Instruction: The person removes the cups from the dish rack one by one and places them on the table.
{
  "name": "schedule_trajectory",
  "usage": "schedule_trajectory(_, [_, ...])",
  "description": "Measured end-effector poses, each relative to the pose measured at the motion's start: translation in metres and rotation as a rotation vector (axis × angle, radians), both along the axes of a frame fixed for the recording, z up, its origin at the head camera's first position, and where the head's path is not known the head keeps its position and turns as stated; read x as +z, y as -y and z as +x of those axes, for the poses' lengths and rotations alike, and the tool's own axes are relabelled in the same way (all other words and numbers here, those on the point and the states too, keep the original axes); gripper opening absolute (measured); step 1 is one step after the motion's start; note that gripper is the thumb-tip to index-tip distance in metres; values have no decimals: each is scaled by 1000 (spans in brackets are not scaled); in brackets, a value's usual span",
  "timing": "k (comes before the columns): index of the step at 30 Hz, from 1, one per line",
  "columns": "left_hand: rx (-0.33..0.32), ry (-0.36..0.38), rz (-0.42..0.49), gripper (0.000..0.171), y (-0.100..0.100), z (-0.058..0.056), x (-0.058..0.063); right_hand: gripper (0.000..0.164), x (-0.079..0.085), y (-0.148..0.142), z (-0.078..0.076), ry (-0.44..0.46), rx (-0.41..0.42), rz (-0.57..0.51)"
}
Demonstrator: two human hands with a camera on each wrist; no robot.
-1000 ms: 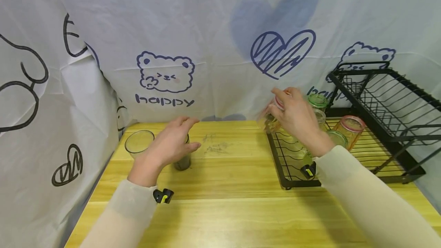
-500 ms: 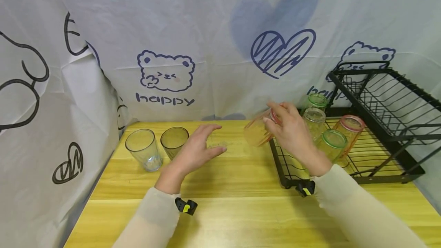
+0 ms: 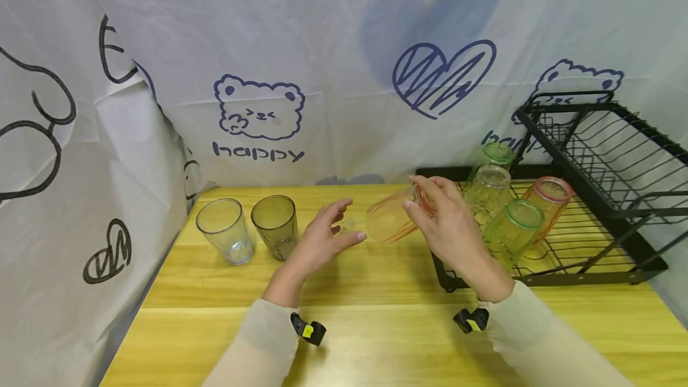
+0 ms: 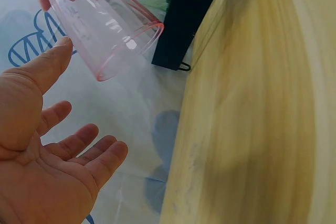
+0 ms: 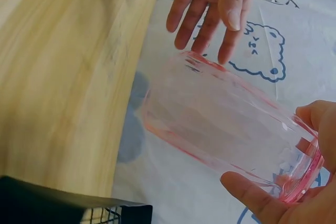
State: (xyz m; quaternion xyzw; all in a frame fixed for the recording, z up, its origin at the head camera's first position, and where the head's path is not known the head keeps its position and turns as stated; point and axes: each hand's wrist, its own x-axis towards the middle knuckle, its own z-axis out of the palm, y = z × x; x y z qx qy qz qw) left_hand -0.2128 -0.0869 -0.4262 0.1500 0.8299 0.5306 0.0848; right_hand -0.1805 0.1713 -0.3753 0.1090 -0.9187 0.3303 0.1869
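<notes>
In the head view I see most of the rack (image 3: pixel 575 175) with four glasses (image 3: pixel 513 237); the right wrist view shows only its corner. The clear glass (image 3: pixel 228 235) and brown glass (image 3: pixel 276 226) stand on the counter (image 3: pixel 387 333). The right hand (image 3: pixel 454 223) grips the pink glass (image 3: pixel 392 217) by its base, tilted; the left hand (image 3: pixel 322 237), fingers apart, is near its mouth.

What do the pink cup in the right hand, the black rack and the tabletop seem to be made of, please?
Pink cup: glass or clear plastic, smooth and glossy; see-through with bright highlights.
Black rack: probably metal with a dark coating, judging by its thin wires.
Tabletop: wood or wood-look laminate, slightly shiny, with grain bands.
</notes>
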Motion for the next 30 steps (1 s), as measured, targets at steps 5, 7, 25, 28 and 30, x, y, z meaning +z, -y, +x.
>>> schedule_trajectory(5, [-2, 17, 25, 78, 0, 3, -5, 50, -3, 1, 7, 17, 12, -41])
schedule_trajectory(7, [-7, 22, 34, 78, 0, 4, -5, 51, -5, 1, 9, 25, 16, -67])
schedule_trajectory(25, [-107, 121, 168, 77, 3, 13, -7, 49, -16, 8, 20, 252, 82, -499])
schedule_trajectory(28, [-114, 113, 200, 74, 2, 15, -6, 48, -19, 9, 19, 311, 90, -649])
schedule_trajectory(30, [-119, 111, 221, 73, 1, 17, -4, 47, -21, 10, 20, 341, 83, -736])
